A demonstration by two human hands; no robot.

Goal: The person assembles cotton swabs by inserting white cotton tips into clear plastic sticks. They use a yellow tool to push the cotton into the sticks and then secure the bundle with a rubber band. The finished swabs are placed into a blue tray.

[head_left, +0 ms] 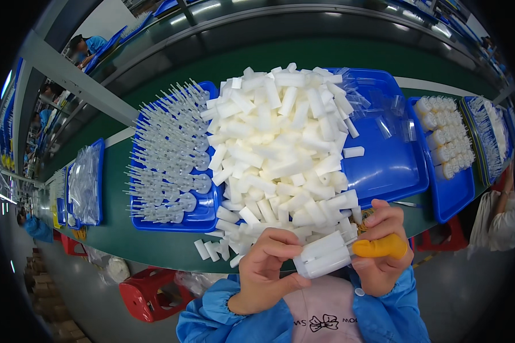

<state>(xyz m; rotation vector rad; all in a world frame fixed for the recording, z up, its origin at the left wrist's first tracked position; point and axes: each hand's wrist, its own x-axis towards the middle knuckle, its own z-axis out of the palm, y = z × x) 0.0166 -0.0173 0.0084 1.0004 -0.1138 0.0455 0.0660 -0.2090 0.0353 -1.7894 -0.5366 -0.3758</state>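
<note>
Close to my body, my left hand (pixel 266 266) and my right hand (pixel 386 251) hold a bundle of white foam pieces (pixel 328 257) between them. My left fingers and thumb grip the bundle's rounded, translucent left end. At its right end are my right fingers, with a yellow finger cot (pixel 380 247) over one digit. Thin yellow bands (pixel 365 220) show by the right fingers; whether they loop round the bundle I cannot tell. A large heap of loose white foam pieces (pixel 274 148) lies just beyond both hands.
Left of the heap, a blue tray (pixel 203 220) holds clear stemmed plastic parts (pixel 169 154). On the right, another blue tray (pixel 383 174) holds clear plastic sleeves (pixel 386 127). Further right, a blue tray (pixel 453 197) carries bundled white pieces (pixel 443 137). Red stools (pixel 146 294) stand below the table.
</note>
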